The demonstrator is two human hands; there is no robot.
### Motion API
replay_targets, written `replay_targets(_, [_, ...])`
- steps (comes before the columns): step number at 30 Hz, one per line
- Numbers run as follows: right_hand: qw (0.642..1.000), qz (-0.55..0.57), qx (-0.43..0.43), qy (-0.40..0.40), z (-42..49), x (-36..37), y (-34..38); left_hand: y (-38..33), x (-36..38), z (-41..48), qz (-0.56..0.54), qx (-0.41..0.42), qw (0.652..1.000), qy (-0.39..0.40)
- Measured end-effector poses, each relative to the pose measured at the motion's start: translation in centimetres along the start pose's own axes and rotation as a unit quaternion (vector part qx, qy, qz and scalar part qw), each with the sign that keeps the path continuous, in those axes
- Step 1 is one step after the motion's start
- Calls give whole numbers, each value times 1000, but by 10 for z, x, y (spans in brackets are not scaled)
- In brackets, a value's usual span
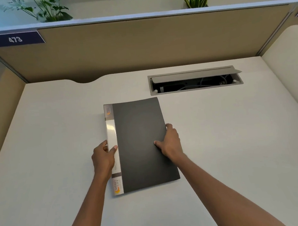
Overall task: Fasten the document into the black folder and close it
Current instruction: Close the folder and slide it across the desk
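Light was bright, even and soft; shadows on the worktop (218, 143) stayed faint, and wide-angle edges bowed.

open cable tray (195, 80); desk (236, 141), plants (47, 8)

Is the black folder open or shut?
Shut: the folder lies flat on the desk with its cover down and no paper showing.

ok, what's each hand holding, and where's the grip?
Both hold the closed black folder. The left hand pinches its white-labelled spine edge, thumb on top; the right hand grips the opposite long edge, thumb on the cover.
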State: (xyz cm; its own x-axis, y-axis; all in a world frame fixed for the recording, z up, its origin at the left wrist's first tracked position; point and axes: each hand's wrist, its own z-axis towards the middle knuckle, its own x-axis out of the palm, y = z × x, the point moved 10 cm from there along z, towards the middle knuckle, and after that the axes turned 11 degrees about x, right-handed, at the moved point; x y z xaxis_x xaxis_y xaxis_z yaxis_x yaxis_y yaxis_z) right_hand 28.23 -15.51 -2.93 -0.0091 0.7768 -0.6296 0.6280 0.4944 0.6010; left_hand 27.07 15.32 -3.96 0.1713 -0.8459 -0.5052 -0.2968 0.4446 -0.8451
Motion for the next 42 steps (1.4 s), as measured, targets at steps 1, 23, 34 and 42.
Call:
replay_targets(1, [1000, -4, -3, 0, 3, 5, 9, -1, -5, 10, -1, 0, 1000, -3])
replay_targets(23, [999, -46, -3, -6, 128, 44, 151, -52, -7, 219, 92, 25, 995, 27])
replay_targets(34, [991, -135, -7, -25, 143, 55, 156, -51, 2, 235, 175, 50, 983, 16])
replay_targets(42, [956, -268, -87, -85, 128, 52, 166, -61, 1, 220, 236, 60, 970, 4])
